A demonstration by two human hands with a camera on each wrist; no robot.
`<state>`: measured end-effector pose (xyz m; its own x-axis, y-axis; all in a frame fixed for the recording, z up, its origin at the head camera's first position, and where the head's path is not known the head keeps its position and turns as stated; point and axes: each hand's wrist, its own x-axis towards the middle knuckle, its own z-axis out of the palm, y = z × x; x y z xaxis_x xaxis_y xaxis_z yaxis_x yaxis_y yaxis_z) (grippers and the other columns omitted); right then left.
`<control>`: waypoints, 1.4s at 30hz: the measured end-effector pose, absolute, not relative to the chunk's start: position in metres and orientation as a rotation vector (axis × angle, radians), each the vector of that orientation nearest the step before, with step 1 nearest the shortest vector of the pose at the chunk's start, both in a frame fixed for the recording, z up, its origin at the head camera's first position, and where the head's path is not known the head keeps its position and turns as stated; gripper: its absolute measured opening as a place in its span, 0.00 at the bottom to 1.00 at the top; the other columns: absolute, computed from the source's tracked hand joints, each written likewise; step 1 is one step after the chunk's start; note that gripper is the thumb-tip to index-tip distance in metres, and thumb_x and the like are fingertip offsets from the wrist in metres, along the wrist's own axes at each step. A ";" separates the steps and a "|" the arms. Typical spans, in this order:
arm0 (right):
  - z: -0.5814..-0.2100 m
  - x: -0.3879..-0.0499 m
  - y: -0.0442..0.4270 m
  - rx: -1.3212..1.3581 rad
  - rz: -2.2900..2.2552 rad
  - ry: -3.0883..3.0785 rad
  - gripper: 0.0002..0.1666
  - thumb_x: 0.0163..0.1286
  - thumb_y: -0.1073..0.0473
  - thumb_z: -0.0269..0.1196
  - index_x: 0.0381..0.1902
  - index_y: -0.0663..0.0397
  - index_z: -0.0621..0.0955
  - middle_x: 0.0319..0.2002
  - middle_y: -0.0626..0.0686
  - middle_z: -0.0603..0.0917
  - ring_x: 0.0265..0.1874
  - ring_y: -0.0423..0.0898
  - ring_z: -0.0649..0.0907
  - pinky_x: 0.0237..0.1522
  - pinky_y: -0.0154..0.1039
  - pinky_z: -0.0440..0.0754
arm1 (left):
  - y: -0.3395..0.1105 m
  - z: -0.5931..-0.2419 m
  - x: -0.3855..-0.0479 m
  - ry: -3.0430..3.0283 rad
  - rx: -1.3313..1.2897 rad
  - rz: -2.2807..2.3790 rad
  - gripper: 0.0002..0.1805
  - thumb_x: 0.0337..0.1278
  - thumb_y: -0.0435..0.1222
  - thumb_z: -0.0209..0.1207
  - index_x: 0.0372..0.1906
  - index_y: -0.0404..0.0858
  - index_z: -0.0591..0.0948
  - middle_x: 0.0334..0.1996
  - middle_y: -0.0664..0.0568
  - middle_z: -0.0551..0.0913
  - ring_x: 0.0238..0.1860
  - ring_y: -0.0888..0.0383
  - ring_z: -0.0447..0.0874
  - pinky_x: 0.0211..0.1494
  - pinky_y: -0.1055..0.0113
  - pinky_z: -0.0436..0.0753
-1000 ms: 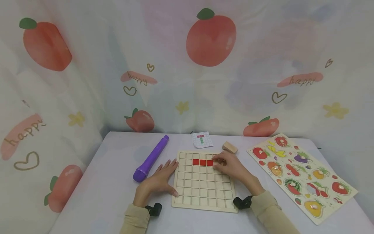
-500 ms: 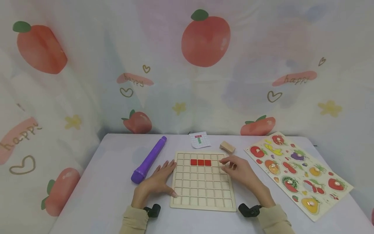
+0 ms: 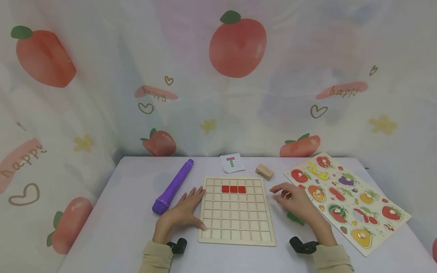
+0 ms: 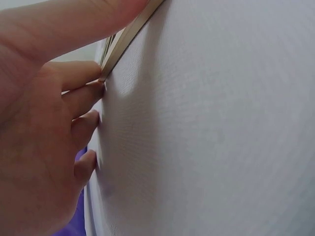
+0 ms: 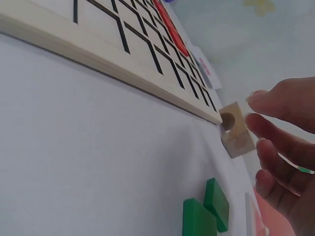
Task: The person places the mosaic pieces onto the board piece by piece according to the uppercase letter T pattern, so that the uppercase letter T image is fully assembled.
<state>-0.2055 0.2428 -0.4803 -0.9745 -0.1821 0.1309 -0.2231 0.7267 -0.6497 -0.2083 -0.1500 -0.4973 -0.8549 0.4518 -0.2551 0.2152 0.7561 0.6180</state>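
A wooden grid board (image 3: pixel 236 215) lies on the table, with a row of three red square tiles (image 3: pixel 233 189) in its second row from the far edge. My left hand (image 3: pixel 184 211) rests at the board's left side, fingers spread, its thumb and fingertips (image 4: pixel 88 96) touching the edge. Off the right side hovers my right hand (image 3: pixel 294 200), its fingers loosely bent and nothing between them. Green tiles (image 5: pixel 216 204) lie on the table below that hand; in the head view they are partly hidden by it.
Behind the board lie a paper card with a T pattern (image 3: pixel 232 163) and a small wooden block (image 3: pixel 264 171). A purple toy microphone (image 3: pixel 173 187) is at the left. A fruit puzzle board (image 3: pixel 348 204) covers the right side. A printed curtain (image 3: pixel 191 125) hangs behind.
My right hand has withdrawn from the red tiles to the right, past the board's edge, uncovering part of a green tile. My left hand stays at the board's side.
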 end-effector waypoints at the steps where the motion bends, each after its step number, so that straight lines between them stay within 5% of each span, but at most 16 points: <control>1: -0.480 -0.206 0.246 0.333 1.083 -2.868 0.11 0.67 0.64 0.69 0.47 0.52 0.88 0.41 0.48 0.87 0.36 0.43 0.78 0.36 0.30 0.79 | -0.150 -0.497 -0.208 2.561 0.508 0.835 0.69 0.36 0.47 0.82 0.83 0.38 0.52 0.84 0.47 0.47 0.85 0.45 0.37 0.86 0.46 0.38; 14: -0.491 -0.208 0.280 0.164 1.127 -3.015 0.14 0.70 0.56 0.68 0.51 0.52 0.86 0.46 0.51 0.87 0.41 0.45 0.81 0.37 0.32 0.81 | -0.151 -0.494 -0.206 2.562 0.492 0.857 0.68 0.36 0.47 0.82 0.83 0.38 0.53 0.84 0.46 0.48 0.85 0.46 0.37 0.86 0.46 0.39; 27: -0.499 -0.206 0.308 0.353 1.344 -2.987 0.18 0.68 0.63 0.68 0.55 0.56 0.85 0.49 0.53 0.87 0.41 0.38 0.80 0.42 0.28 0.82 | -0.152 -0.492 -0.204 2.561 0.495 0.843 0.68 0.37 0.46 0.82 0.83 0.37 0.53 0.84 0.46 0.48 0.85 0.45 0.37 0.86 0.45 0.39; 42: -0.501 -0.203 0.304 0.454 1.241 -2.987 0.17 0.65 0.60 0.72 0.52 0.47 0.87 0.48 0.48 0.85 0.41 0.40 0.76 0.41 0.30 0.78 | -0.149 -0.494 -0.206 2.562 0.503 0.848 0.69 0.35 0.48 0.82 0.82 0.37 0.54 0.84 0.45 0.48 0.85 0.45 0.37 0.86 0.46 0.39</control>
